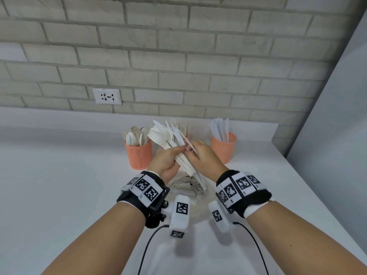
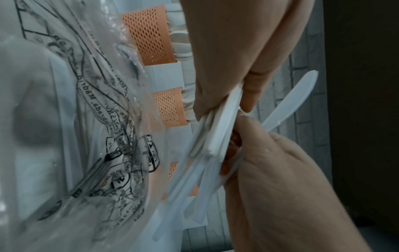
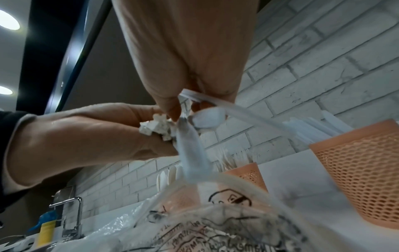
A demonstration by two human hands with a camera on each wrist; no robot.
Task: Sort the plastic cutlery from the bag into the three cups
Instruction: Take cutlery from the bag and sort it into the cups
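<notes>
My left hand (image 1: pixel 175 155) grips a fanned bundle of white plastic cutlery (image 1: pixel 165 135) above the counter. My right hand (image 1: pixel 193 153) pinches one white knife (image 1: pixel 187 142) in that bundle; its serrated blade (image 2: pixel 291 102) sticks out past the fingers. Three orange mesh cups stand behind: the left cup (image 1: pixel 138 153) holds spoons, the right cup (image 1: pixel 223 148) holds knives, and the middle cup (image 3: pixel 248 173) with forks is mostly hidden by the bundle. The clear printed bag (image 1: pixel 188 185) lies on the counter under my hands, with a few pieces still inside.
The white counter (image 1: pixel 59 175) ends at a brick wall with a socket (image 1: pixel 107 96). A plain wall panel (image 1: pixel 327 126) closes the right side. A tap (image 3: pixel 73 206) and a yellow bottle (image 3: pixel 46 228) stand far to the left. Wrist cables hang near me.
</notes>
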